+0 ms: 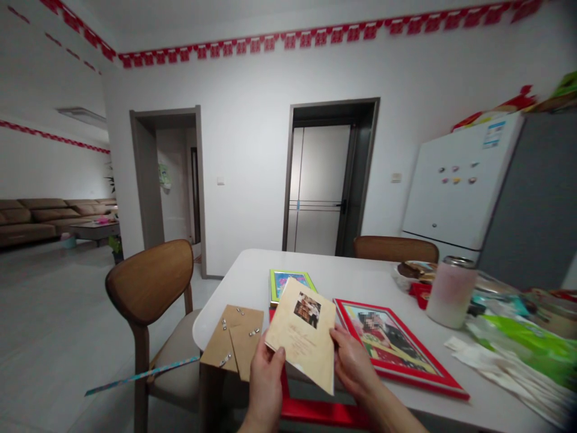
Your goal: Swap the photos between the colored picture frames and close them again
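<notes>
A cream card or booklet point(288, 343) with a small photo and script text is held tilted above the near side of the table. My left hand point(267, 382) pinches its lower left edge, thumb on the front. My right hand point(354, 364) grips its right edge. Behind and below it is an empty-looking red frame point(315, 411), partly hidden by the card and hands. A red-framed picture point(392, 343) lies to the right, and a green-framed picture point(277, 282) lies behind the card. Brown backing boards point(225, 340) with metal clips lie to the left.
The white table point(252, 261) also bears a pinkish jar point(452, 293), a green package point(523, 343) and a white cloth point(500, 367) at the right. A wooden chair point(153, 282) stands left, with a patterned strip point(144, 374) across it. Another chair point(396, 247) is behind the table.
</notes>
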The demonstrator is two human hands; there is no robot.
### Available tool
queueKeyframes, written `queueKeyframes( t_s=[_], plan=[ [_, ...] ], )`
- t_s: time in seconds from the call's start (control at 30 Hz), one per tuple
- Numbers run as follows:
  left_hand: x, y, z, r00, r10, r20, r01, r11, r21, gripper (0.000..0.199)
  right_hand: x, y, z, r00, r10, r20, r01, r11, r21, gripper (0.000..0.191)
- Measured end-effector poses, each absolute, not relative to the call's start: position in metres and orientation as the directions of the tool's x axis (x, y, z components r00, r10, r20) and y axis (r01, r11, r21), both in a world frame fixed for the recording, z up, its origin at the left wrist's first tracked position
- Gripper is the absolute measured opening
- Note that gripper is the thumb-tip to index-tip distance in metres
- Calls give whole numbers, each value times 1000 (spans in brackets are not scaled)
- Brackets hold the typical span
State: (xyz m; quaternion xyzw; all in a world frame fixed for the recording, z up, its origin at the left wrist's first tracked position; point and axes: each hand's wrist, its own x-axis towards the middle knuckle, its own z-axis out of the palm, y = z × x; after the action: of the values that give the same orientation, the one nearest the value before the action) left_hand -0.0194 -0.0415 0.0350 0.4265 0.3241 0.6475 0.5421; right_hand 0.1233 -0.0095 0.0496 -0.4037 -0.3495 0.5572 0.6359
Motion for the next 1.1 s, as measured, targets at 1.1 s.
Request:
queueKeyframes(
  t_s=[1.1],
  plan=[
    [-134, -31, 31, 202, 964, 170, 927, -244, 283, 74, 112, -4, 47, -76, 930, 359, 793, 275, -544, 34]
  ],
)
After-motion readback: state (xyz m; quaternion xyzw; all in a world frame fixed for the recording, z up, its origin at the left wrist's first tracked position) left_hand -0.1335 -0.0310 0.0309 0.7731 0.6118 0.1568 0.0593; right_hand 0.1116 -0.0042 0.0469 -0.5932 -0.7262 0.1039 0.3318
